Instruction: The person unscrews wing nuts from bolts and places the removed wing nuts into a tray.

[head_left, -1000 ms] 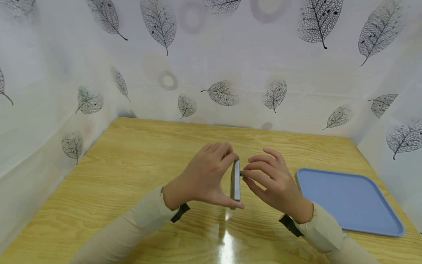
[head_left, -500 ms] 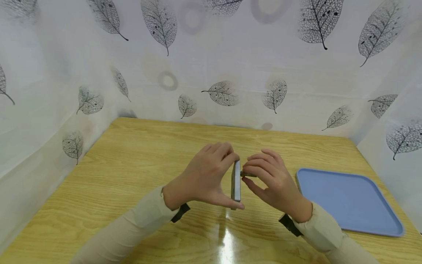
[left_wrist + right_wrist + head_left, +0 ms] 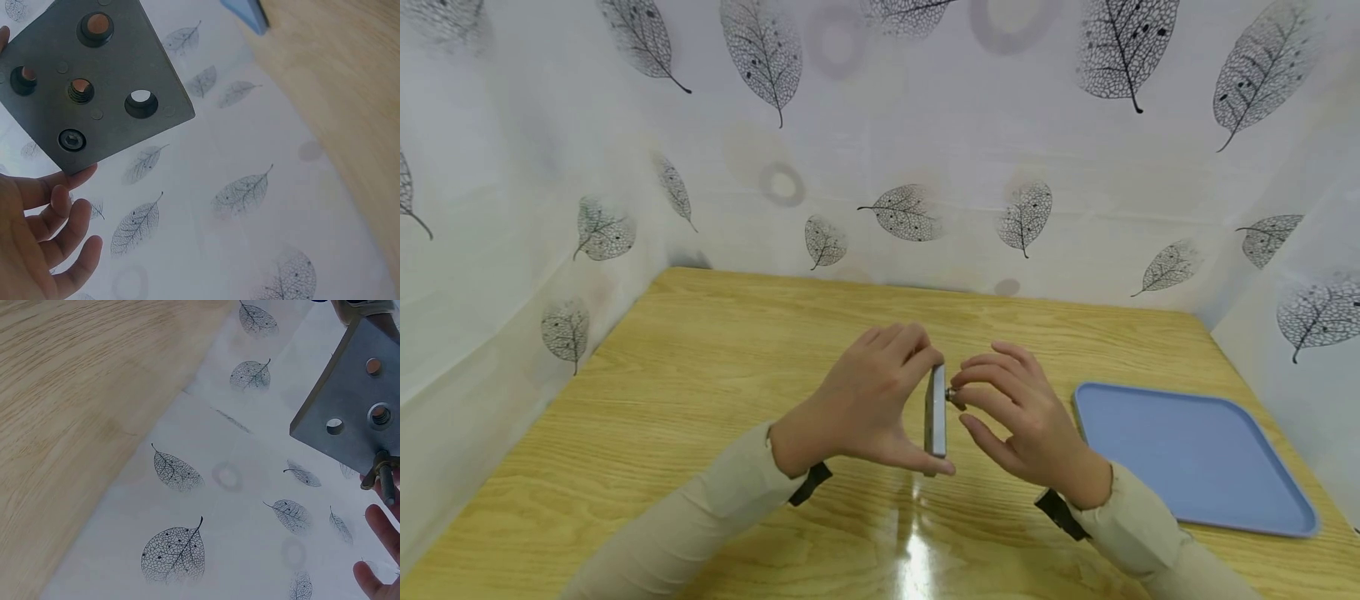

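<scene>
My left hand [image 3: 872, 392] grips a grey metal plate [image 3: 936, 412] by opposite edges and holds it upright above the table. In the left wrist view, the plate [image 3: 125, 59] shows several round holes and a socket-head bolt [image 3: 72, 140] seated near one corner. The bolt's threaded end [image 3: 388, 487] sticks out of the other face, with a wing nut [image 3: 381, 464] on it close to the plate. At that wing nut, in the head view, is my right hand [image 3: 1022, 408]: the index fingertip is right at it, while the thumb stands apart below and the remaining fingers are spread.
A blue tray [image 3: 1187, 450] lies on the wooden table [image 3: 737, 333] to the right, beyond my right wrist. White leaf-printed cloth [image 3: 925, 117] hangs behind the table and along both sides. Each wrist carries a dark strap.
My right thumb has dropped away from the wing nut, where it was close against it half a second ago. The wing nut has turned. My left hand and the plate stay in place.
</scene>
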`<state>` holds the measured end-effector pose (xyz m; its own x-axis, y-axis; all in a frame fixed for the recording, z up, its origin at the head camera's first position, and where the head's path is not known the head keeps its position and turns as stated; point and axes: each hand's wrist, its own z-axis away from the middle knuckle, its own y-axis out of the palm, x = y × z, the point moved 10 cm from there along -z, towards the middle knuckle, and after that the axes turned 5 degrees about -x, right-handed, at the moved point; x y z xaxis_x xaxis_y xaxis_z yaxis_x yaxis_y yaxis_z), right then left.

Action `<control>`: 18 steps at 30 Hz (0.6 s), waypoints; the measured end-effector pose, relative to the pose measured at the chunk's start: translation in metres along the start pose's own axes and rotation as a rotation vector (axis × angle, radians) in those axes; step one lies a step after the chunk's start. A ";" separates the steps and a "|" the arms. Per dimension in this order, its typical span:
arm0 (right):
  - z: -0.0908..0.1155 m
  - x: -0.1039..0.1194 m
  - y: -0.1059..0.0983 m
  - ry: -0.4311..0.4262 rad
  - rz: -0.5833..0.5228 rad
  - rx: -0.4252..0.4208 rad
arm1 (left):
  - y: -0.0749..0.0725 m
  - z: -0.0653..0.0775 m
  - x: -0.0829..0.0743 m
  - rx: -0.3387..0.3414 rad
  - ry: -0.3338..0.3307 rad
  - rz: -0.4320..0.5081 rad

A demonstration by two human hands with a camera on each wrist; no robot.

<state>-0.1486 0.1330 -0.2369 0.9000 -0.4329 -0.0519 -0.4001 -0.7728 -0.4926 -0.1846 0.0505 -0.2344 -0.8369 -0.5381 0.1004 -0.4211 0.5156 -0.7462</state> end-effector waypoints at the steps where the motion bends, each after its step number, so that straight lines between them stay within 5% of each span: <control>1: 0.000 0.000 0.000 0.006 -0.002 -0.002 | 0.000 0.000 0.000 -0.002 0.000 0.003; 18: 0.010 -0.019 0.018 0.192 0.039 0.198 | -0.001 0.001 0.000 0.002 -0.004 0.020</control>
<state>-0.1710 0.1323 -0.2533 0.8276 -0.5552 0.0826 -0.3749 -0.6562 -0.6548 -0.1842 0.0493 -0.2339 -0.8438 -0.5303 0.0825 -0.4031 0.5248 -0.7497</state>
